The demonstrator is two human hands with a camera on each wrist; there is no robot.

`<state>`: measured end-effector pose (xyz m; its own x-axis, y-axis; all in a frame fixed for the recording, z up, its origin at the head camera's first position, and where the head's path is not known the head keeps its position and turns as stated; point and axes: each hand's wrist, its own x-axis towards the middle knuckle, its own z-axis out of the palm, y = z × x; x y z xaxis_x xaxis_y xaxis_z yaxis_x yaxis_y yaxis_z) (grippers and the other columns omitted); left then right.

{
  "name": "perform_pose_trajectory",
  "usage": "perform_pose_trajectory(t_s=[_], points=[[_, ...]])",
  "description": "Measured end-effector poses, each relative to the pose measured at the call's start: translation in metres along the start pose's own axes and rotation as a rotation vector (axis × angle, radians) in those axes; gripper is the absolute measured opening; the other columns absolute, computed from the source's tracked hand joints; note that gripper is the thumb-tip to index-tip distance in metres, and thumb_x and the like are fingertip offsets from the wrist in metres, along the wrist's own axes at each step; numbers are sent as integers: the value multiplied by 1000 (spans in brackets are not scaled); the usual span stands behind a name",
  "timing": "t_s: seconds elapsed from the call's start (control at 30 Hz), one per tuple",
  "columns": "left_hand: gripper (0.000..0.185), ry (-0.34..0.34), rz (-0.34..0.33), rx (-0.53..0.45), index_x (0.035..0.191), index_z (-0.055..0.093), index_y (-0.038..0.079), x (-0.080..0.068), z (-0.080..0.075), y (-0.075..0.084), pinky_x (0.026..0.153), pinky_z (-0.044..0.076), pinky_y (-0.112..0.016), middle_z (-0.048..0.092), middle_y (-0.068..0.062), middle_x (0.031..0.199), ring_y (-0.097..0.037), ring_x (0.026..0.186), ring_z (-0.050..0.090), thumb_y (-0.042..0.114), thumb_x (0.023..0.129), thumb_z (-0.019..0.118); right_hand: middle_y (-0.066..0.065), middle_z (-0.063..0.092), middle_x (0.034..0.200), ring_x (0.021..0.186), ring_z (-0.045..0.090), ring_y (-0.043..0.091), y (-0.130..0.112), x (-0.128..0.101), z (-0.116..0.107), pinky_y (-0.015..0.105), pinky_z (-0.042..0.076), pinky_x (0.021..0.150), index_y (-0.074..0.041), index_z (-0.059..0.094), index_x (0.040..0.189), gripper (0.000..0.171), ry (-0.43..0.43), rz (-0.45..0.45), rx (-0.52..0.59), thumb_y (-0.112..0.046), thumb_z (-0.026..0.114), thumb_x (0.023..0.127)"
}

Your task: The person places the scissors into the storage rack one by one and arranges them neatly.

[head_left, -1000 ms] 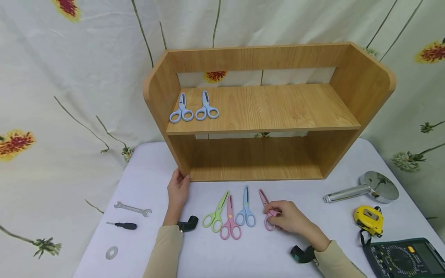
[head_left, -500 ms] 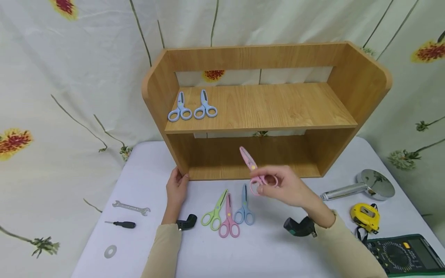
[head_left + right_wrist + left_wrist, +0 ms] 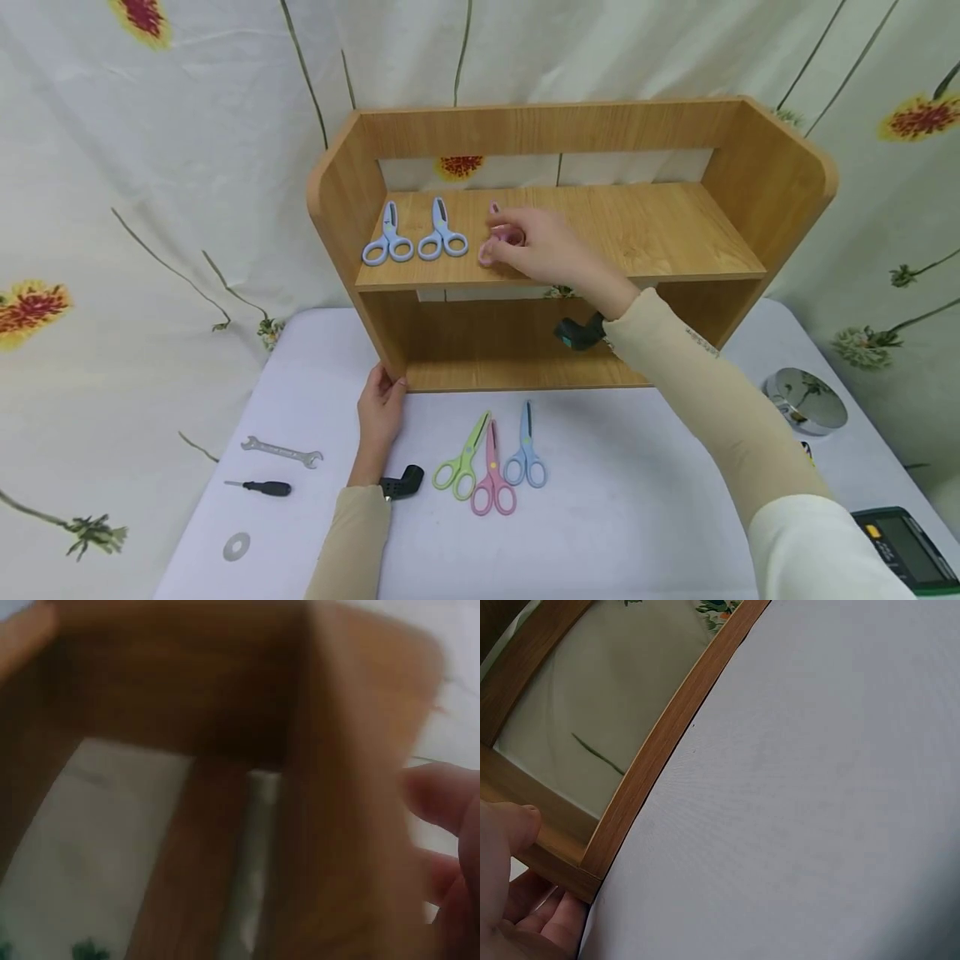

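Note:
My right hand [image 3: 525,246] reaches onto the upper board of the wooden shelf [image 3: 675,229] and grips pink scissors [image 3: 504,235] by the handles, just right of two blue scissors [image 3: 416,233] lying there. My left hand [image 3: 381,404] holds the shelf's lower left front corner, seen close in the left wrist view as a wooden corner [image 3: 592,855] with my fingers [image 3: 510,832] round it. On the table in front lie green scissors [image 3: 459,462], pink scissors [image 3: 492,475] and blue scissors [image 3: 527,457]. The right wrist view is a blur of wood.
A wrench [image 3: 281,452], a screwdriver [image 3: 262,487] and a washer [image 3: 236,547] lie at the table's left. A chrome shower head [image 3: 806,400] and a multimeter [image 3: 896,542] sit at the right, behind my right sleeve. A flowered curtain hangs behind.
My right hand lifted the pink scissors from the table, up past the lower compartment, onto the upper board beside the blue pair. The left hand stayed on the shelf corner.

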<state>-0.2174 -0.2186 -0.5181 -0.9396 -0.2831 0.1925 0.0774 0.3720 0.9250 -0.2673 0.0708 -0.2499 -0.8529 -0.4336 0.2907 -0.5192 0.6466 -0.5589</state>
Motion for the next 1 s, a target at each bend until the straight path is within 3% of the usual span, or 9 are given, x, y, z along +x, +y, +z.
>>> perform_pose_trajectory(t_s=[0.1,0.17,0.4,0.8,1.0], points=[[48,-10,-8,2,147,49,2,-2,2,-1,106,52,-50,58,-28,143,-40,128,62,7,100,58,12,66,99,91,52,25,6,12,9,33,40,76,-12,70,130,42,-17,-33,-212,-39,61,99],[48,-19,-8,4,147,49,1,-2,2,-1,106,52,-50,58,-28,143,-40,128,62,7,100,58,10,59,89,87,47,25,8,14,11,33,34,71,-13,72,127,42,4,-27,-251,-41,63,98],[47,-10,14,14,147,49,2,2,1,3,107,52,-51,58,-27,142,-39,128,62,8,101,57,8,55,87,85,43,23,7,15,11,30,29,67,-11,71,129,43,68,6,-216,-39,63,97],[49,-26,-28,34,150,46,5,3,-2,4,110,51,-49,55,-25,147,-38,133,59,11,103,56,7,53,87,85,44,24,6,13,13,31,30,70,-12,73,125,40,88,-12,-241,-39,64,97],[49,-22,-25,50,150,46,5,0,-2,1,108,52,-51,56,-26,146,-39,130,60,10,102,56,13,62,91,82,46,25,9,1,19,31,34,68,-5,73,123,38,214,-100,-152,-31,68,96]])
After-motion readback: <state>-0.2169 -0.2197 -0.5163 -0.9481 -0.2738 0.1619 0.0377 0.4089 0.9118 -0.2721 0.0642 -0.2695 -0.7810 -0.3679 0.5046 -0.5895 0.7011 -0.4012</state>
